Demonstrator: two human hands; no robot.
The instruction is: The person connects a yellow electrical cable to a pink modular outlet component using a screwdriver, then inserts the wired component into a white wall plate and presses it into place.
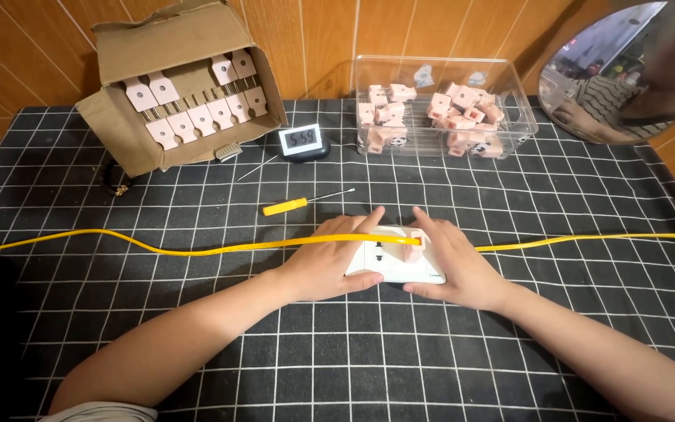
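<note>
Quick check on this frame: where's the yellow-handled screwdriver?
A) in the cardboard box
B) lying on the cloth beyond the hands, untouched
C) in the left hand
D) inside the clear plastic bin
B: the yellow-handled screwdriver lies on the checked cloth beyond the hands, while the left hand and right hand both rest on the white socket plate, under the yellow cable.

Table cover [509, 367]: black cloth, white grid. Wall [431, 27]: orange-brown wood-look panels, twelve o'clock. Round mirror [626, 70]: two o'clock, leaning on wall. Light: even, indoor.
</note>
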